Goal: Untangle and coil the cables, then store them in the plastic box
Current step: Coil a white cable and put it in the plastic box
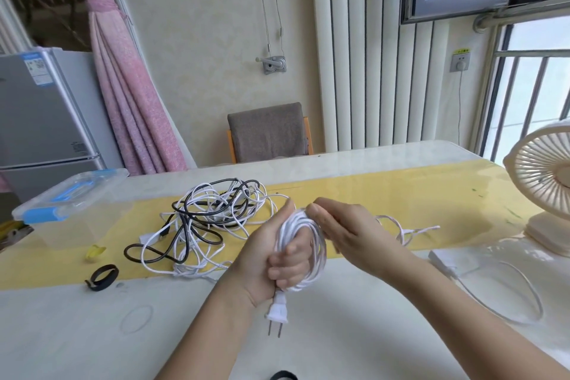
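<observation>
Fingers (288,270) of the left hand (265,256): curled round a coil of white cable (311,244), held upright above the table (92,333), thumb raised along the coil's far side.
Right hand (348,231): fingertips bent and pinched at the top turn of the coil. The grip is partly blurred.
Plug (277,313): white, two-pronged, hanging below the left fist with its prongs pointing down.
Loose tail (410,230): white, trailing from behind the right hand onto the yellow runner (370,194).
Tangle of cables (212,222): black and white strands mixed, lying on the runner just left of the hands.
Plastic box (71,210): clear, with a blue-clipped lid on top, standing at the table's left end, well apart from the coil.
Black strap (103,276): looped, near the runner's front edge.
Yellow scrap (95,251): lying beside the box.
Fan (546,191): cream, at the right end of the table.
White adapter (441,257): lying before the fan, its lead curving forward.
</observation>
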